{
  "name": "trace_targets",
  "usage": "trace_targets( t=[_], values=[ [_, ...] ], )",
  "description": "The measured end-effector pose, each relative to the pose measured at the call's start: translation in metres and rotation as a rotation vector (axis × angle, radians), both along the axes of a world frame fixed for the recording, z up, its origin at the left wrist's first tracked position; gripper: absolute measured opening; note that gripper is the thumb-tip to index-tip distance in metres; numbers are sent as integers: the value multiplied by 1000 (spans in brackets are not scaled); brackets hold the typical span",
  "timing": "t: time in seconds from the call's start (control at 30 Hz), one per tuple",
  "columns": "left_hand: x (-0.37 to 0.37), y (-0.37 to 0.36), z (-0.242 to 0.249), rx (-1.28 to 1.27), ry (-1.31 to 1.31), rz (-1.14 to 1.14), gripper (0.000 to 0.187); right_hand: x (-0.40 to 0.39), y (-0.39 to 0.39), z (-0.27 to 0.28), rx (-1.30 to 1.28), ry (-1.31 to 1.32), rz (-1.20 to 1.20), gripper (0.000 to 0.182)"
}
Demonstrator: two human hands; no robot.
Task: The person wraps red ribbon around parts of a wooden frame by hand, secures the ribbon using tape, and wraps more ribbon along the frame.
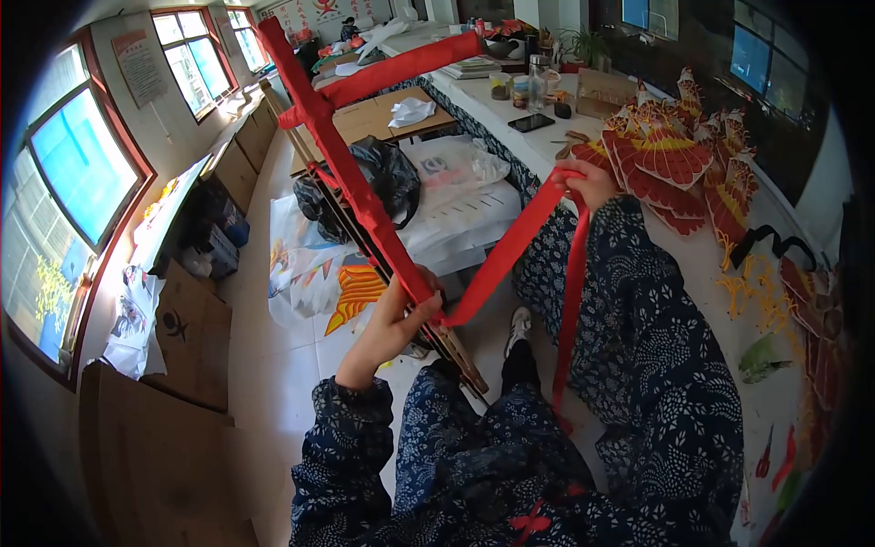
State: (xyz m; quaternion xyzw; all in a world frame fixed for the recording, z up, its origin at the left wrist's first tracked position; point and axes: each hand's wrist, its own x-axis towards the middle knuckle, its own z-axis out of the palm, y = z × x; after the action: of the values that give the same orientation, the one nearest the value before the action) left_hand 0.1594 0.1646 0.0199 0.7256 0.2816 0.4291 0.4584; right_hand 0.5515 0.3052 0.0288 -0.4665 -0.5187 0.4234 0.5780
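Note:
My left hand (396, 324) is wrapped round the lower part of a long frame (351, 173) of thin sticks, tilted in front of me. Red cloth strip covers most of its upper length and a side arm (401, 68) that sticks out to the right. Bare sticks (460, 360) show below my hand. From beside that hand, a red ribbon (510, 251) runs taut up to my right hand (588, 182), which pinches it with fingers closed. The loose end (571, 292) hangs from my right hand toward the floor.
A long white table (674, 264) on the right bears a phone (531, 123), a glass bottle (538, 80) and red-and-yellow winged ornaments (661, 159). Behind the frame, a black plastic bag (387, 173) lies on a lower surface. Cardboard boxes (187, 337) stand at left.

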Motion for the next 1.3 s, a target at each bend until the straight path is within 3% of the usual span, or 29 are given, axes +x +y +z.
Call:
trace_targets(
  t=[0.07,0.1,0.2,0.23,0.33,0.37,0.47,0.5,0.57,0.7,0.8,0.87,1.1,1.17,1.2,1.3],
  values=[
    [1,-2,4,14,-10,-6,26,-27,17,27,66,-640,-71,40],
    [2,-4,5,22,-20,-17,25,-34,21,44,70,-641,-71,40],
    [-4,-3,10,43,-24,-26,26,-50,32,98,-351,-641,255,46],
    [-5,-3,13,56,-16,-29,27,-57,33,111,-350,-647,254,46],
    [-7,-4,18,43,7,-49,30,-76,35,143,82,-977,58,40],
    [-9,-4,20,12,30,-68,31,-80,39,150,87,-983,61,40],
    [-13,-1,21,-16,51,-87,33,-94,49,171,742,-1655,-432,26],
    [-15,-2,20,-21,55,-88,34,-100,49,180,761,-1662,-423,26],
    [-21,-6,15,-14,40,-69,36,-104,46,202,658,-1566,-639,24],
    [-27,-17,4,45,-39,-83,38,-100,38,226,270,-1515,-749,27],
    [-34,-17,-2,-36,-87,-98,39,-70,81,229,149,-1333,-612,31],
    [-37,-9,-10,-11,-78,-92,38,-91,71,227,-65,-103,-106,34],
    [-15,10,-24,17,-14,-72,40,-204,60,311,359,-1,419,37],
    [-12,16,-23,-3,-19,-82,47,-248,46,340,481,-326,504,37],
    [-10,20,-22,-16,-17,-89,50,-274,43,345,480,-324,501,37],
    [7,38,-21,109,21,-35,53,-354,33,357,745,-854,382,27]
  ],
)
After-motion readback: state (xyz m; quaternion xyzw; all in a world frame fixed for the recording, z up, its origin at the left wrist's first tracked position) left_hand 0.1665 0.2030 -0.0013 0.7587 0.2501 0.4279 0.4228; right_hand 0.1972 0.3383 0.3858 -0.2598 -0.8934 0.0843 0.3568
